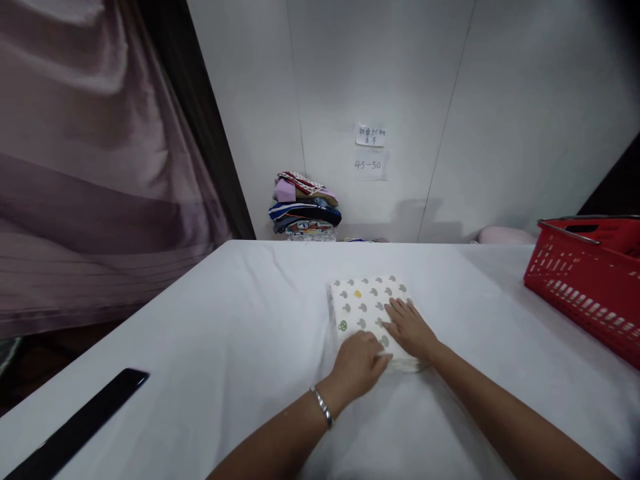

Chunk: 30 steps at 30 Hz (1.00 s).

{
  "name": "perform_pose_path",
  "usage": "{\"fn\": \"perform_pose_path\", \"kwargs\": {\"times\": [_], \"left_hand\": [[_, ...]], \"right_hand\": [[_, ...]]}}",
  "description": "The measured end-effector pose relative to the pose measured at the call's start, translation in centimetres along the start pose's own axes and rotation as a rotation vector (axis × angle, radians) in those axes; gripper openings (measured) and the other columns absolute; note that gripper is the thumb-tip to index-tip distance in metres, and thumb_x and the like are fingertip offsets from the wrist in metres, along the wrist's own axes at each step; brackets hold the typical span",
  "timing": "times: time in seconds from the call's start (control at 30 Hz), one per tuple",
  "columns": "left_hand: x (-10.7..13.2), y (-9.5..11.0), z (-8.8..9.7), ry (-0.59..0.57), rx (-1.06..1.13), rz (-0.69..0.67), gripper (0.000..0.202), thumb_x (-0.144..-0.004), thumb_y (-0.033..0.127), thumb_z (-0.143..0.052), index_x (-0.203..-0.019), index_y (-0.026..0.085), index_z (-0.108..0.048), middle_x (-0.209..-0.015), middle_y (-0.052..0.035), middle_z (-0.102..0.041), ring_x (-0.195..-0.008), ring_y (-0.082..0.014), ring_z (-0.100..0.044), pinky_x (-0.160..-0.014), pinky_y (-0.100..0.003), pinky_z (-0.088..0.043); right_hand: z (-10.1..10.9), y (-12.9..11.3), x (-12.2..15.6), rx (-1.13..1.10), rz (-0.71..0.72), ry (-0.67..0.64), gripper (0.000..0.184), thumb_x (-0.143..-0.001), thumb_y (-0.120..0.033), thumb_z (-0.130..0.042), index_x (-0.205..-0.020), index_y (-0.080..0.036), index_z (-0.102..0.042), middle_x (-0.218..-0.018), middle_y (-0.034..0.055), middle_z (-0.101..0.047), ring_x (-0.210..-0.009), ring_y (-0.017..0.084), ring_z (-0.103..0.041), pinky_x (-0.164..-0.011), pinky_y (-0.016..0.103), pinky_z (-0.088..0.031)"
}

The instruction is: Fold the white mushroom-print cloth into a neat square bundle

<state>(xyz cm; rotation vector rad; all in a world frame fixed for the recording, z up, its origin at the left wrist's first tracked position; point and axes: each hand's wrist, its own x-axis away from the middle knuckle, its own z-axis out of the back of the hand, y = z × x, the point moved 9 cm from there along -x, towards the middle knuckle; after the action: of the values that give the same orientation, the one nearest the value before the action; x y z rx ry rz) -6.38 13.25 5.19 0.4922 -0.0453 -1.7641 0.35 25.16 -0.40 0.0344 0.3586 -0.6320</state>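
Observation:
A folded white cloth printed with grey mushrooms, plus one yellow and one green, lies in the middle of the white-covered table. My right hand rests flat on its right side, fingers stretched out. At the near left part of the cloth is my left hand, a silver bracelet on its wrist. Its fingers bend down onto the fabric and the thumb stands apart. The undersides of both hands are hidden.
A red plastic basket with a metal handle stands at the right. A long black object lies at the near left. Behind the table's far edge rises a pile of folded cloths. Paper labels hang on the wall; a curtain hangs left.

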Motion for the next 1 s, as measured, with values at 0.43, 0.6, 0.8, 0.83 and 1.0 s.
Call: {"fn": "perform_pose_path", "kwargs": {"times": [0.43,0.6,0.8,0.83,1.0], "left_hand": [[-0.9,-7.0,-2.5,0.028,-0.113,0.382,0.053,-0.088,0.045,-0.035,-0.135,0.020,-0.037,-0.146,-0.0095,-0.030,-0.137,-0.0268,-0.018,-0.109,-0.053,-0.015],[-0.9,-7.0,-2.4,-0.004,-0.086,0.400,0.054,-0.088,0.045,-0.032,-0.137,0.023,-0.033,-0.148,-0.0060,-0.026,-0.138,-0.0251,-0.015,-0.108,-0.055,-0.016],[-0.7,-7.0,-2.4,-0.036,-0.019,0.430,0.054,-0.087,0.045,-0.034,-0.137,0.025,-0.032,-0.149,-0.0044,-0.023,-0.138,-0.0242,-0.013,-0.106,-0.054,-0.022],[-0.6,-7.0,-2.4,-0.033,-0.006,0.430,0.054,-0.087,0.045,-0.034,-0.137,0.025,-0.033,-0.149,-0.0041,-0.023,-0.138,-0.0241,-0.014,-0.106,-0.053,-0.023],[-0.5,-8.8,-1.9,0.061,0.082,0.480,0.053,-0.087,0.044,-0.038,-0.134,0.019,-0.037,-0.150,-0.0084,-0.020,-0.138,-0.0246,-0.014,-0.107,-0.045,-0.027]], "right_hand": [[1.7,1.1,-5.8,-0.036,-0.139,-0.063,0.056,-0.090,-0.048,-0.034,-0.135,-0.014,-0.038,-0.145,0.0162,-0.029,-0.135,0.029,-0.020,-0.105,0.050,-0.023],[-1.3,3.8,-6.5,-0.003,-0.242,-0.107,0.057,-0.091,-0.047,-0.033,-0.136,-0.013,-0.036,-0.144,0.0176,-0.030,-0.134,0.030,-0.021,-0.103,0.052,-0.024],[-2.4,4.4,-5.8,-0.012,-0.206,-0.026,0.054,-0.091,-0.048,-0.033,-0.134,-0.017,-0.039,-0.142,0.0161,-0.034,-0.133,0.030,-0.025,-0.099,0.055,-0.030],[-2.3,4.4,-5.9,-0.017,-0.211,-0.024,0.053,-0.090,-0.048,-0.034,-0.134,-0.018,-0.039,-0.142,0.0154,-0.035,-0.133,0.030,-0.026,-0.099,0.055,-0.030],[-1.8,5.4,-6.2,-0.165,-0.224,-0.024,0.050,-0.089,-0.047,-0.038,-0.130,-0.020,-0.044,-0.140,0.0144,-0.038,-0.131,0.030,-0.030,-0.098,0.054,-0.034]]}}
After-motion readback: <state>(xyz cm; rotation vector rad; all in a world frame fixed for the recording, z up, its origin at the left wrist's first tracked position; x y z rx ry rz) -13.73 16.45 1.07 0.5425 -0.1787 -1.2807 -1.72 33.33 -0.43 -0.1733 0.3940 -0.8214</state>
